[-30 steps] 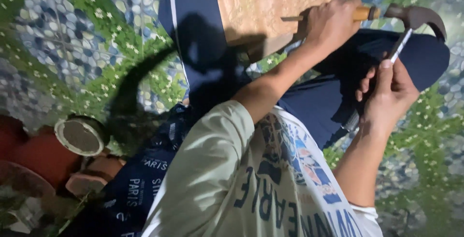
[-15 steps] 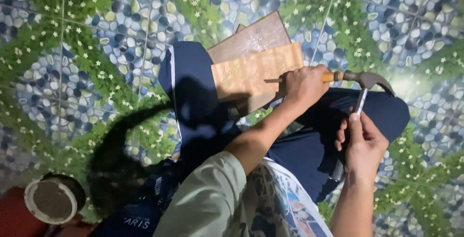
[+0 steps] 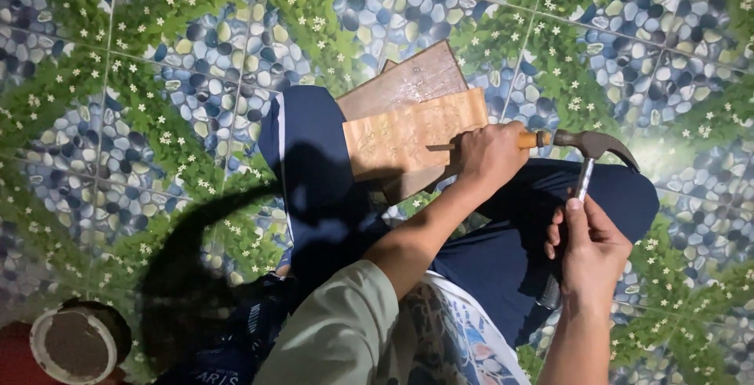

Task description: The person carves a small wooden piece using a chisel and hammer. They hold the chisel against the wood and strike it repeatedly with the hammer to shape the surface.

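My left hand (image 3: 488,157) grips the wooden handle of a claw hammer (image 3: 591,144) close to its dark metal head. My right hand (image 3: 591,253) pinches a thin silvery metal tool (image 3: 582,181) upright, its top end just under the hammer head. Both hands are over my right knee in dark blue trousers (image 3: 503,259). A light wooden panel with carved lines (image 3: 408,137) rests on my other leg, with a darker board (image 3: 402,86) under it. The left hand covers the panel's right end.
I sit on a tiled floor (image 3: 157,55) patterned with blue pebbles and green leaves. A round container with a white rim (image 3: 73,346) stands at the lower left beside something red (image 3: 12,353). My shadow falls across the tiles on the left.
The view has swung, so the hands, boards and container sit lower in the picture. Both hands keep their grips, and the hammer head stays by the top of the thin tool.
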